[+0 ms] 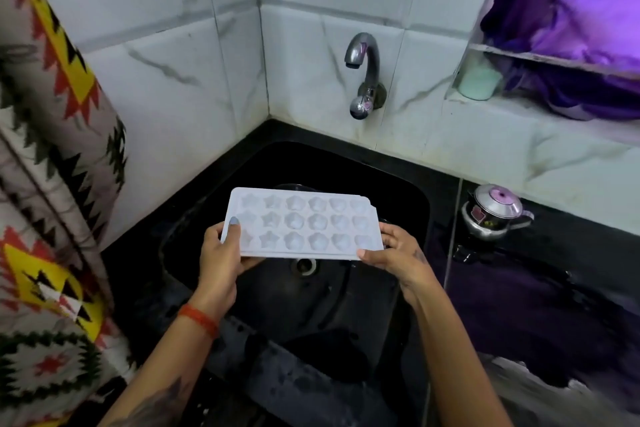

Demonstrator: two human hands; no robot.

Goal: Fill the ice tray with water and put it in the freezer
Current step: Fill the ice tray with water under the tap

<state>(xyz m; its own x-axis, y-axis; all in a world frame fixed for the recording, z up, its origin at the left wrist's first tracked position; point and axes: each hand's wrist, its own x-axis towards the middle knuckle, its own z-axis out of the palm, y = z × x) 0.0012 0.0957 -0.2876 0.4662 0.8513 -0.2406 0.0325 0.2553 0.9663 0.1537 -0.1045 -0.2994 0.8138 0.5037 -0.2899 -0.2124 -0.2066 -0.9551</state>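
So you're right at the start: you hold the white plastic ice tray with star and round moulds (302, 224) level over the black sink basin (408, 191), and no water runs from the curved chrome wall tap (360, 55) above it. The pockets look dry as far as I can tell, so I'd judge that filling is not yet done, and the freezer, which is nowhere in view, comes after that. Your left hand (221, 253) grips the tray's left short edge, thumb laid across the top and fingers curled beneath. Your right hand (398, 250) pinches the near right corner, fingertips under the rim. The tray looks thin, with three rows of six moulds, stars towards the left and rounder shapes towards the right.
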